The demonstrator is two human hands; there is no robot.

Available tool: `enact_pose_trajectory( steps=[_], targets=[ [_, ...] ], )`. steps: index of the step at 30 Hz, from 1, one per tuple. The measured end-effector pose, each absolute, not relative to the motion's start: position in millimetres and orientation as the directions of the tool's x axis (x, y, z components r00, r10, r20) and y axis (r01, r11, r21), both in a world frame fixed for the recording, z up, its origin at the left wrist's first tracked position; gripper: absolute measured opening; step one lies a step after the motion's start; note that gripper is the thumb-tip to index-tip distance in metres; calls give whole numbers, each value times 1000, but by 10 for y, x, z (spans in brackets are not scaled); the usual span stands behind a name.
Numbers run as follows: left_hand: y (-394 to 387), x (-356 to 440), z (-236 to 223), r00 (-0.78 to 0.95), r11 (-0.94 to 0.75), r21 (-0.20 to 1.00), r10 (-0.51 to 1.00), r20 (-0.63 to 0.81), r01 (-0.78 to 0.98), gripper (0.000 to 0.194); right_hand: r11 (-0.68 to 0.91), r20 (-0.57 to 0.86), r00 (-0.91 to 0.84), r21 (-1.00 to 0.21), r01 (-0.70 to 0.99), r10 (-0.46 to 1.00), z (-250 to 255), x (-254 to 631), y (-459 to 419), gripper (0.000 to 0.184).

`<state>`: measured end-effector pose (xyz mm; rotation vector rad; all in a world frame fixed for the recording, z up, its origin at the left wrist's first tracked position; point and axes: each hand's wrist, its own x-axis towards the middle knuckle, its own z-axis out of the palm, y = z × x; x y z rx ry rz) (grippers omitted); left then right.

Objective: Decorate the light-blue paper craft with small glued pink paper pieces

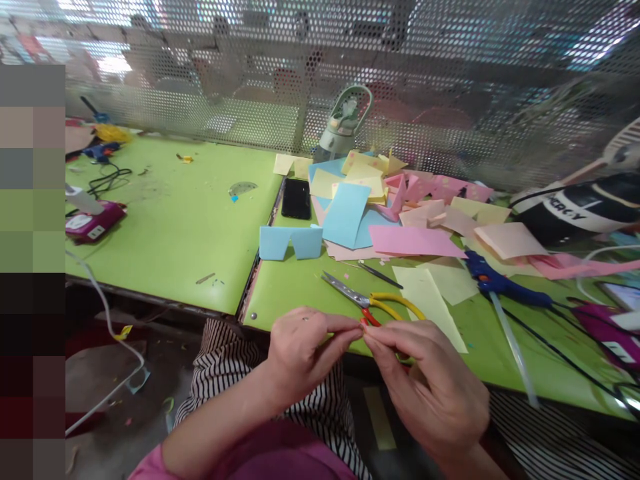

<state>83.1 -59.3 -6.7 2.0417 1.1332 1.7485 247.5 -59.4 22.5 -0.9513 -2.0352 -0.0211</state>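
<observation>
My left hand (pixel 310 350) and my right hand (pixel 430 380) meet fingertip to fingertip over the table's front edge. Both are closed in a pinch. Whatever lies between the fingertips is too small to make out; a speck of red shows there, close to the red handle behind. Just beyond the fingers lies a pair of scissors (pixel 350 291) with yellow and red handles, its blades pointing left and away. Behind it rests a dark slim tool (pixel 381 275). A light blue cut and folded paper piece (pixel 274 244) stands on the table past my left hand.
Coloured paper sheets (pixel 345 213) pile up at the back, beside a black phone (pixel 296 199) and a green bottle (pixel 336 137). On the right lie a blue glue gun (pixel 505 280) with its cord and a black cylinder (pixel 580 210). A purple power strip (pixel 97 220) sits left.
</observation>
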Motion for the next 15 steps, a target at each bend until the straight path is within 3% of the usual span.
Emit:
enact_pose_trajectory(
  steps=[15],
  targets=[
    [-608, 822, -41, -57, -631, 721, 740, 670, 287, 4, 756, 744, -391, -229, 613, 542, 194, 2450, -590, 39]
  ],
)
